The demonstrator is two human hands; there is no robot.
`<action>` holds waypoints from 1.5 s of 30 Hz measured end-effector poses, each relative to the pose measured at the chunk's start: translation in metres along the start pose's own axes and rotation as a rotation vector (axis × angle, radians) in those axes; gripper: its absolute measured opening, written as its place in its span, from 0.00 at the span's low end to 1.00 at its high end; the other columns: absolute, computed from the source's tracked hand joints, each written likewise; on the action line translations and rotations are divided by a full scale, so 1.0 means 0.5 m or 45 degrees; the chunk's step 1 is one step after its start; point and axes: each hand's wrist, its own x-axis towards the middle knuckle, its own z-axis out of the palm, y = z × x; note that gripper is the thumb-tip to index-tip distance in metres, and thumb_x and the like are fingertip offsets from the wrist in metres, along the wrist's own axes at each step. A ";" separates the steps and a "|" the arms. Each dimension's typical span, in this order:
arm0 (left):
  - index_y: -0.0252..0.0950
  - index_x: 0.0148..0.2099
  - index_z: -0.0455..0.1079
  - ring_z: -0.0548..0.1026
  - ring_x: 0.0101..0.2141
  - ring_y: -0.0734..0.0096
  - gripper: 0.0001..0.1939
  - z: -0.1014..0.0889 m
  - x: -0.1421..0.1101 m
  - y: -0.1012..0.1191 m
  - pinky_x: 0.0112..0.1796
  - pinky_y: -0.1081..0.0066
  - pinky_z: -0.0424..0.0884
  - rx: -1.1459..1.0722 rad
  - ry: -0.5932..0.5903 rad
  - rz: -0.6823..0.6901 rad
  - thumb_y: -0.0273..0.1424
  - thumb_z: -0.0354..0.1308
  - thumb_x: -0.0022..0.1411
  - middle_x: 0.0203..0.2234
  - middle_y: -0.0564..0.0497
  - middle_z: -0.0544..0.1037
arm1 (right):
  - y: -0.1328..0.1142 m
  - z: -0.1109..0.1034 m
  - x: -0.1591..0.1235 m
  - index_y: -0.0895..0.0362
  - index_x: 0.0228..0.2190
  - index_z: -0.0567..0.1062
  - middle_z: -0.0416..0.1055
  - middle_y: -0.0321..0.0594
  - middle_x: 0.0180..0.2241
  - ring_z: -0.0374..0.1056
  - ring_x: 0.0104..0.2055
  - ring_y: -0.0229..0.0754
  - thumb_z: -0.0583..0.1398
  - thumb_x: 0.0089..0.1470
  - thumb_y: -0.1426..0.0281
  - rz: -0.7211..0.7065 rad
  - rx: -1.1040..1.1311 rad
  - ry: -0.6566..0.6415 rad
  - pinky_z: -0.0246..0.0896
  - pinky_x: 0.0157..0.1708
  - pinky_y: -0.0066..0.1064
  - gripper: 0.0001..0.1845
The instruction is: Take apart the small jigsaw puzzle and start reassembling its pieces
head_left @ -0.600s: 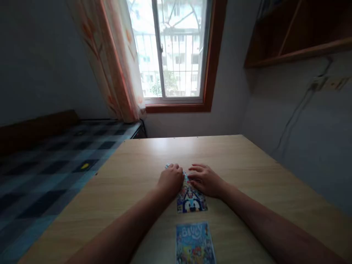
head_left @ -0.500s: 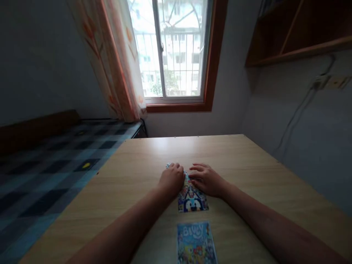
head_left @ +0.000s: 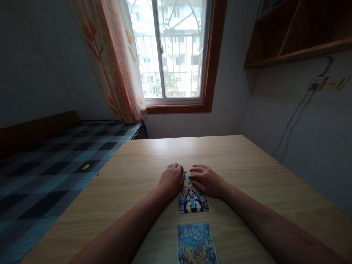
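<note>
Between your left hand [head_left: 172, 178] and your right hand [head_left: 206, 181], and running back towards you, there's the colourful picture [head_left: 190, 195], flat on the table [head_left: 123, 190], dog face [head_left: 193, 206] at the near end; your left fingers are bent over its far left side, and you honestly can't tell from this angle if they're pinching anything; your right hand looks relaxed, fingers a bit apart over the far right side, no grip showing. Just past your left fingertips a small patterned bit [head_left: 167, 166] pokes out; too covered to say if it joins the picture. Nearer you than both hands lies a blue card [head_left: 196, 244], with a gap between it and the picture.

Handling-wise, it's probably light and thin, stiffish like cardboard; it'd likely skate about if you lean on it sideways, and the corners would crease first; your best hold is the two side edges, flat fingers, light pressure, not one pinched corner.
</note>
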 end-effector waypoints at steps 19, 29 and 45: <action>0.37 0.40 0.70 0.72 0.40 0.63 0.11 -0.014 0.002 -0.002 0.41 0.66 0.67 -0.026 0.036 0.023 0.29 0.47 0.69 0.38 0.46 0.76 | -0.001 -0.001 0.001 0.51 0.42 0.80 0.77 0.42 0.46 0.67 0.55 0.50 0.62 0.58 0.68 -0.020 0.037 0.002 0.61 0.57 0.46 0.10; 0.39 0.47 0.73 0.73 0.44 0.63 0.12 0.003 0.005 -0.017 0.45 0.66 0.68 -0.126 0.030 0.072 0.26 0.50 0.67 0.41 0.47 0.77 | -0.017 -0.013 0.009 0.53 0.40 0.80 0.78 0.42 0.42 0.70 0.50 0.47 0.61 0.60 0.68 -0.067 0.048 0.001 0.63 0.54 0.41 0.08; 0.41 0.43 0.77 0.72 0.42 0.62 0.14 0.002 0.001 -0.017 0.45 0.64 0.68 -0.177 0.057 0.138 0.25 0.52 0.61 0.39 0.47 0.76 | -0.014 -0.012 0.007 0.53 0.40 0.80 0.78 0.42 0.42 0.71 0.49 0.46 0.60 0.59 0.70 -0.061 0.045 -0.008 0.63 0.54 0.41 0.09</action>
